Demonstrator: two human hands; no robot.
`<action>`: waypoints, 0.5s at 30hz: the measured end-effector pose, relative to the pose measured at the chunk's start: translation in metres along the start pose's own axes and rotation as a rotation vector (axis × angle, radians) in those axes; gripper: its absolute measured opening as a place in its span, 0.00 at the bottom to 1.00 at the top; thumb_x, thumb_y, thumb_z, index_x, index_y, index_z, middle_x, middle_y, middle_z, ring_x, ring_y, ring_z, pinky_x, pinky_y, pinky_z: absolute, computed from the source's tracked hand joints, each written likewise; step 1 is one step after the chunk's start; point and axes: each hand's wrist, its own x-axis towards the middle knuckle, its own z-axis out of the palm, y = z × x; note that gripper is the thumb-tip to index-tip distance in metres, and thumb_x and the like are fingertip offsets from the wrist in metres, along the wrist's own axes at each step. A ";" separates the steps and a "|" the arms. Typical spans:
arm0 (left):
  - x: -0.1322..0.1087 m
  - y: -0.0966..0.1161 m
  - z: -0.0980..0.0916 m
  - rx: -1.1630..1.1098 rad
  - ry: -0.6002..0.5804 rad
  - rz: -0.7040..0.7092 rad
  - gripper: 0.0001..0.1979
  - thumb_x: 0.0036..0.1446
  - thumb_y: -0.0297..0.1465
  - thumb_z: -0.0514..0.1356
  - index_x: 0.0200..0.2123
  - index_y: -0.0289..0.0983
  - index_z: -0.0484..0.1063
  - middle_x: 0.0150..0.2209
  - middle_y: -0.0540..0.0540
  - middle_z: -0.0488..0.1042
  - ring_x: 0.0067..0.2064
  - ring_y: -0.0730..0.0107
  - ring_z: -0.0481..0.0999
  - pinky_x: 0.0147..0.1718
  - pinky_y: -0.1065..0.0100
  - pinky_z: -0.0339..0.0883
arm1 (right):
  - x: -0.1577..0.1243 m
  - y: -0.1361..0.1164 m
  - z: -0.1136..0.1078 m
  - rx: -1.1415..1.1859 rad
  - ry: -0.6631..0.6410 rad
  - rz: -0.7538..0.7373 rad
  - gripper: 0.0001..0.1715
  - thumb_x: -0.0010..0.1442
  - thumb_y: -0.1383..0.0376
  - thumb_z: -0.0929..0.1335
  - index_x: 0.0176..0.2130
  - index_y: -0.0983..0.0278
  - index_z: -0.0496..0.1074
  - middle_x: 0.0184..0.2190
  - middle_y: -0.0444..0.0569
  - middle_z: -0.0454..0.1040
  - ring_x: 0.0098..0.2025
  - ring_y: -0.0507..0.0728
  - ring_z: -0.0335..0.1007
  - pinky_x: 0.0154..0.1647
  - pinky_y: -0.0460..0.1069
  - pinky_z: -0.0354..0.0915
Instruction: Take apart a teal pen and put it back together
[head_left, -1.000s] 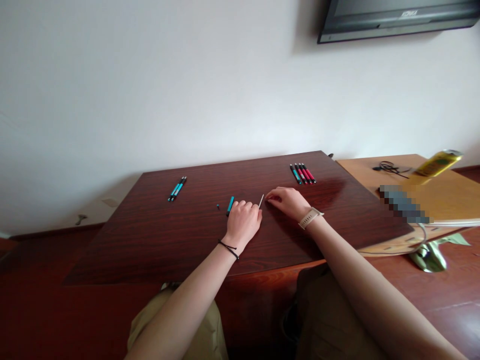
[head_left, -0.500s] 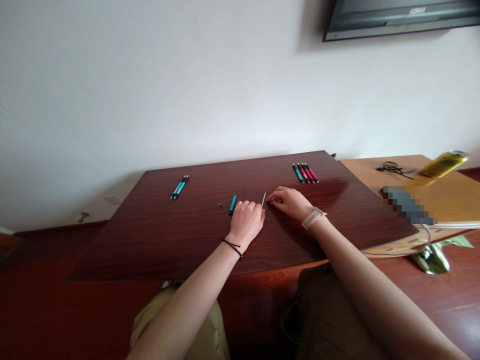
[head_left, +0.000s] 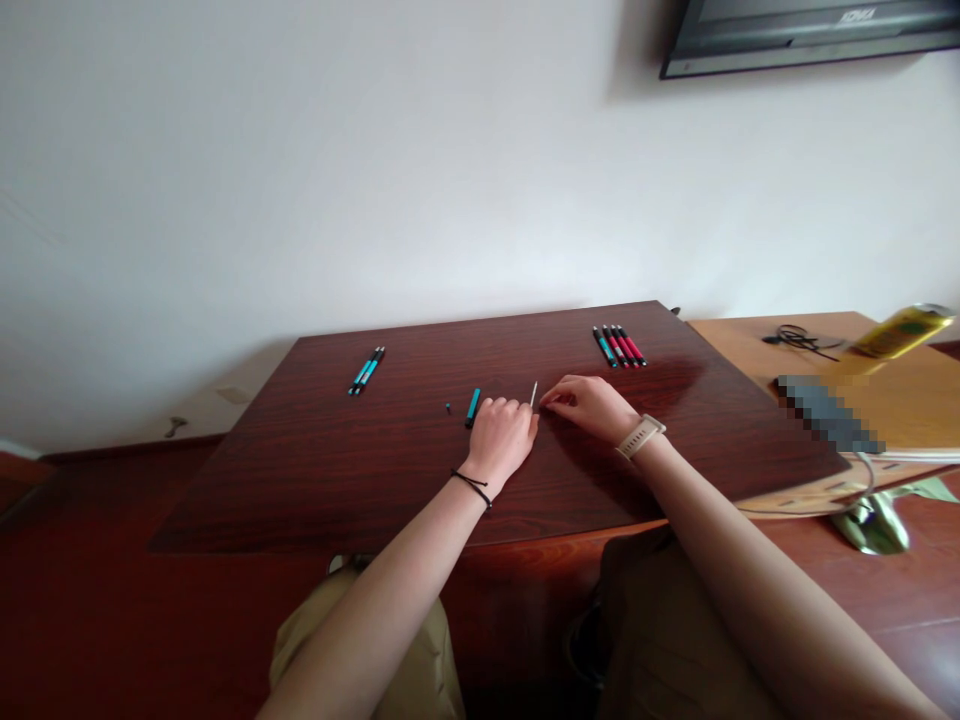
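Observation:
My left hand (head_left: 504, 435), palm down and fingers curled, is closed at the middle of the dark wooden table (head_left: 315, 480). A thin white stick like a pen refill (head_left: 534, 393) pokes out past its thumb side; the rest is hidden by the hand. Just to its right, my right hand (head_left: 589, 405) rests with thumb and fingertips pinched together; anything between them is too small to make out. Beside the left knuckles lies a teal pen barrel (head_left: 472, 407) with a black end. Farther left is a tiny teal-and-black piece (head_left: 448, 407).
Two teal pens (head_left: 366, 370) lie at the table's far left. A row of several teal and pink pens (head_left: 619, 346) lies at the far right. On a lighter side table are a black cable (head_left: 801, 338), a blurred dark device (head_left: 829, 415) and a yellow can (head_left: 900, 332).
The whole view has shifted slightly, so everything appears a little farther right. Both hands keep nearly the same pose and place on the table.

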 end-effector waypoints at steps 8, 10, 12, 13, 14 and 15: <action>-0.008 -0.006 -0.012 -0.079 0.053 -0.002 0.20 0.76 0.38 0.54 0.33 0.37 0.77 0.35 0.41 0.81 0.41 0.56 0.79 0.46 0.55 0.66 | -0.006 0.029 -0.013 -0.212 0.134 0.104 0.15 0.63 0.72 0.71 0.47 0.61 0.85 0.48 0.53 0.83 0.51 0.63 0.79 0.60 0.56 0.71; -0.010 -0.011 -0.016 -0.087 0.075 -0.020 0.19 0.76 0.37 0.55 0.32 0.38 0.76 0.35 0.42 0.80 0.41 0.57 0.78 0.47 0.56 0.66 | -0.008 0.035 -0.014 -0.233 0.082 0.128 0.13 0.64 0.69 0.72 0.46 0.60 0.85 0.48 0.52 0.83 0.51 0.63 0.80 0.59 0.57 0.71; -0.012 -0.016 -0.020 -0.105 0.102 -0.050 0.19 0.76 0.36 0.55 0.32 0.38 0.75 0.34 0.43 0.79 0.40 0.58 0.77 0.47 0.56 0.66 | -0.010 0.036 -0.015 -0.187 0.082 0.164 0.11 0.65 0.67 0.72 0.45 0.59 0.84 0.46 0.51 0.84 0.48 0.62 0.80 0.55 0.56 0.72; -0.013 -0.018 -0.022 -0.117 0.116 -0.068 0.19 0.76 0.35 0.55 0.31 0.38 0.74 0.34 0.43 0.79 0.39 0.59 0.77 0.46 0.57 0.66 | -0.010 0.034 -0.015 -0.135 0.105 0.187 0.10 0.65 0.66 0.73 0.46 0.59 0.84 0.45 0.51 0.84 0.46 0.61 0.80 0.53 0.56 0.73; -0.014 -0.019 -0.024 -0.132 0.128 -0.087 0.18 0.76 0.35 0.55 0.31 0.39 0.73 0.34 0.44 0.78 0.38 0.60 0.77 0.45 0.58 0.65 | -0.010 0.032 -0.015 -0.057 0.142 0.207 0.10 0.65 0.64 0.73 0.46 0.59 0.82 0.44 0.50 0.84 0.44 0.60 0.80 0.52 0.55 0.73; -0.015 -0.021 -0.026 -0.152 0.138 -0.103 0.18 0.76 0.35 0.55 0.31 0.39 0.73 0.34 0.44 0.78 0.38 0.60 0.76 0.44 0.58 0.65 | -0.009 0.027 -0.014 0.050 0.179 0.221 0.11 0.65 0.62 0.73 0.47 0.60 0.81 0.43 0.50 0.83 0.43 0.60 0.80 0.50 0.55 0.74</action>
